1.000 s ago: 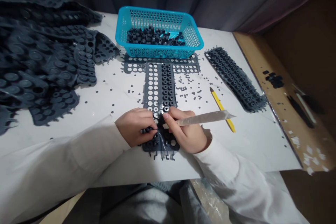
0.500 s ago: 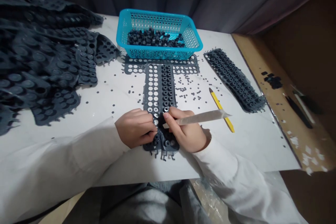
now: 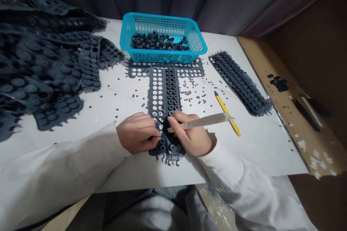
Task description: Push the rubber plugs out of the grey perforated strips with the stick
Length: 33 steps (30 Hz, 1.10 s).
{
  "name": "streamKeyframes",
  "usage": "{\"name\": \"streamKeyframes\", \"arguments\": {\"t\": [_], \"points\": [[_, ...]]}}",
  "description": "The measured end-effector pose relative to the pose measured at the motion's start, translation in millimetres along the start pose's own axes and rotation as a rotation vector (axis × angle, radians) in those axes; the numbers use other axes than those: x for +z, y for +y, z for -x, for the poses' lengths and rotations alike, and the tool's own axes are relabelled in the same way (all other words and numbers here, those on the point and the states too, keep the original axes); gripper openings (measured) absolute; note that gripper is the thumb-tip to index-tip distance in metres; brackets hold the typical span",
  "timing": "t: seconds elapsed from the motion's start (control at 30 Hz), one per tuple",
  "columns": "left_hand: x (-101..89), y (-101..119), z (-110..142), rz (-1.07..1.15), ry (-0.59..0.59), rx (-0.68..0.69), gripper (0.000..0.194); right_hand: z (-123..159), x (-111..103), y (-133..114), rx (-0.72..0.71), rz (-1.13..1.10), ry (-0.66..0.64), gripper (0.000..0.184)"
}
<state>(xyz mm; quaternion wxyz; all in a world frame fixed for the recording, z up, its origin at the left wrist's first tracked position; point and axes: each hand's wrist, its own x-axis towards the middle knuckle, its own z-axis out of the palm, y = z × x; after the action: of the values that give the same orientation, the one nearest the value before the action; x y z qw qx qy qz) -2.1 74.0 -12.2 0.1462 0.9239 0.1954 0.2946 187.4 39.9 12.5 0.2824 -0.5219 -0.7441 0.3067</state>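
A black rubber sheet with rows of round holes and raised rings lies lengthwise in front of me on the white table. My left hand is closed at the sheet's left edge, its fingertips pinching the rubber near the lower end. In my right hand is a pale, flat tool like tweezers wrapped in tape, its rear end pointing right. The tool's working tip is hidden between my hands, over the sheet. Thin ragged strands stick out from the sheet's near end.
A blue basket of small black pieces stands at the back, on another perforated sheet. Black sheets are heaped at left. To the right lie a yellow cutter-like tool and a ringed black strip. Small black discs are scattered about.
The view has shifted slightly. Both hands keep nearly the same place on the sheet, and the pale tool stays in my right hand.
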Motion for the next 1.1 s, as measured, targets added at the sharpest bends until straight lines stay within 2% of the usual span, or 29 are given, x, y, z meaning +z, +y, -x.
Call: {"name": "streamKeyframes", "arguments": {"t": [0.2,0.33,0.6,0.83,0.97,1.1], "points": [[-6.4,-10.3,0.8,0.054,-0.09,-0.014,0.008,0.7,0.3,1.3,-0.006,-0.002,0.001,0.032],[-7.9,-14.0,-0.5,0.084,-0.1,-0.028,0.009,0.3,0.2,1.3,-0.001,-0.003,-0.001,0.032],[-8.1,-14.8,0.6,0.137,-0.038,-0.122,0.007,0.4,-0.8,1.3,0.011,-0.005,-0.013,0.032],[-8.9,-12.9,0.2,0.138,-0.033,-0.188,0.006,0.9,0.0,0.8,0.01,-0.019,-0.009,0.033],[-5.4,-14.6,0.6,0.18,-0.107,-0.174,0.005,2.6,-2.9,1.9,0.032,-0.187,0.005,0.033],[-3.0,-15.5,0.1,0.204,-0.135,-0.157,0.014,5.6,-11.9,2.0,0.05,-0.404,0.154,0.017]]}}
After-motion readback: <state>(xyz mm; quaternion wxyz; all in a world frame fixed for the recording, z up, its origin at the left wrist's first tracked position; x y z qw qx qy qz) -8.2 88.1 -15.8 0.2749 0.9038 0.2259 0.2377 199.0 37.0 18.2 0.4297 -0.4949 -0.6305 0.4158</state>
